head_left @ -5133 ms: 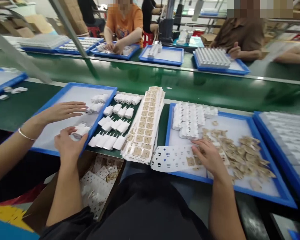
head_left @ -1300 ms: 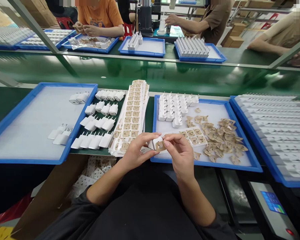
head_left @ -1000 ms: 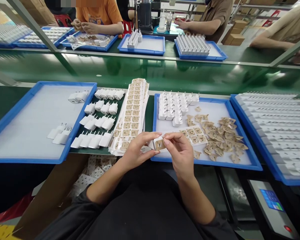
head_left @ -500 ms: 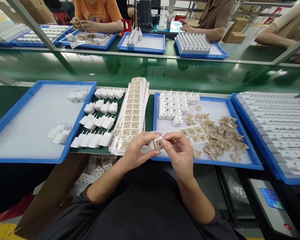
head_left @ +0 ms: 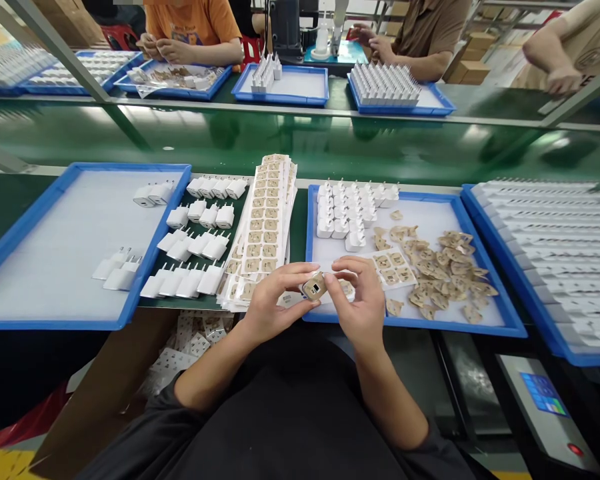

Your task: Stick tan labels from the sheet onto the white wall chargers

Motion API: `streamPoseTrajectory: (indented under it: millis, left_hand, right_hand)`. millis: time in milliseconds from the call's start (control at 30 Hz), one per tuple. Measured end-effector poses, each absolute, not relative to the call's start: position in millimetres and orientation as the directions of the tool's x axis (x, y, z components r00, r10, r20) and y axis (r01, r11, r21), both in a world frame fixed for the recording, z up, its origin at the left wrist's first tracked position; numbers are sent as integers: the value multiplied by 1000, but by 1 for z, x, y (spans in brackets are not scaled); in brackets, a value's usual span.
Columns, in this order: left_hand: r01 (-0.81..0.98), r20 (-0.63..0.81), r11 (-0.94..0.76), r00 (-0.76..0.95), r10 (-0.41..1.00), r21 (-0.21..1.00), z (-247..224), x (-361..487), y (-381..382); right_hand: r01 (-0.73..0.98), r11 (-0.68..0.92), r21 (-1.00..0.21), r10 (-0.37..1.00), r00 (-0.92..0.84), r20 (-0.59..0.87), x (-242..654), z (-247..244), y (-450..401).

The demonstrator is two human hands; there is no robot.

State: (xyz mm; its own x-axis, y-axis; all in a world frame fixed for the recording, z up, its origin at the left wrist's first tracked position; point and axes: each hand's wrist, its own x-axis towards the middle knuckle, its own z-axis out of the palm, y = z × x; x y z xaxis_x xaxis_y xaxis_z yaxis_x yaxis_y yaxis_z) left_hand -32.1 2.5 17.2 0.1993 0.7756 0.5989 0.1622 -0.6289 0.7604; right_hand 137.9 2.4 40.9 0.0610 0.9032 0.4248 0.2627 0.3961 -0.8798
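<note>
A white USB wall charger (head_left: 314, 287) with a beige label on its port face is between my hands, above the front edge of a blue-rimmed tray. My left hand (head_left: 277, 297) is closed on it, thumb below and fingers above. At its right edge, my right hand (head_left: 359, 300) has the thumb against it and the fingers curled. The charger's ports face up toward me. Just beyond my right hand lies a label sheet (head_left: 393, 267) on the right tray (head_left: 490, 329). Upright white chargers (head_left: 341, 212) and a heap of beige peeled pieces (head_left: 443, 270) share that tray.
Long label sheets (head_left: 266, 213) are stacked left of my hands. Beside them stand rows of chargers (head_left: 198, 245). A blue-rimmed tray (head_left: 80, 323) holds several more. A full tray (head_left: 540, 267) stands far right. Across the green belt (head_left: 205, 137), co-workers sit behind other trays.
The charger has turned so its labelled port face shows more fully. My right thumb has shifted from the face to its edge, and the right fingers have lifted slightly away.
</note>
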Motion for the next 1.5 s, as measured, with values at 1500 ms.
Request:
streamPoseTrajectory:
  millis: [1500]
  left_hand:
    - [273, 464, -483, 135, 876, 832, 18, -44, 5]
  right_hand:
    - [55, 513, -857, 852, 92, 516, 190, 26, 29]
